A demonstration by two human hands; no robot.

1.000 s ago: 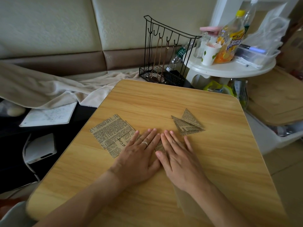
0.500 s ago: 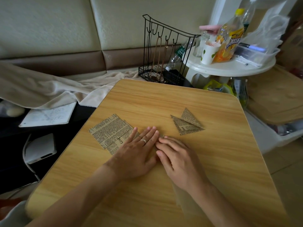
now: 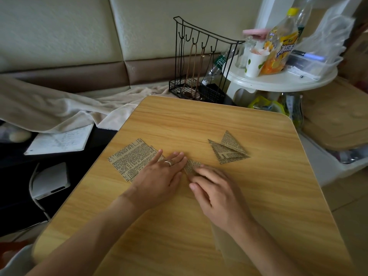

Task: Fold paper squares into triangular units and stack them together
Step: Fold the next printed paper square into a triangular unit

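A small piece of newsprint-patterned paper (image 3: 191, 166) lies on the wooden table (image 3: 258, 196), mostly covered by my hands. My left hand (image 3: 161, 176), with a ring, lies flat with straight fingers pressing the paper's left part. My right hand (image 3: 215, 190) has its fingers bent, the fingertips pressing on the paper's right part. To the left, a pile of flat newsprint squares (image 3: 131, 159) sits partly under my left hand. At the right, folded triangular units (image 3: 227, 149) lie stacked together, apart from both hands.
A black wire rack (image 3: 201, 62) stands beyond the table's far edge. A white round side table (image 3: 278, 81) at the back right holds a paper cup, bottles and a plastic box. A beige blanket (image 3: 59, 110) and a notebook (image 3: 59, 140) lie at the left.
My right hand's fingers went from flat and straight to bent, drawing back toward me. My left hand slid slightly left. A strip of the paper now shows between the hands.
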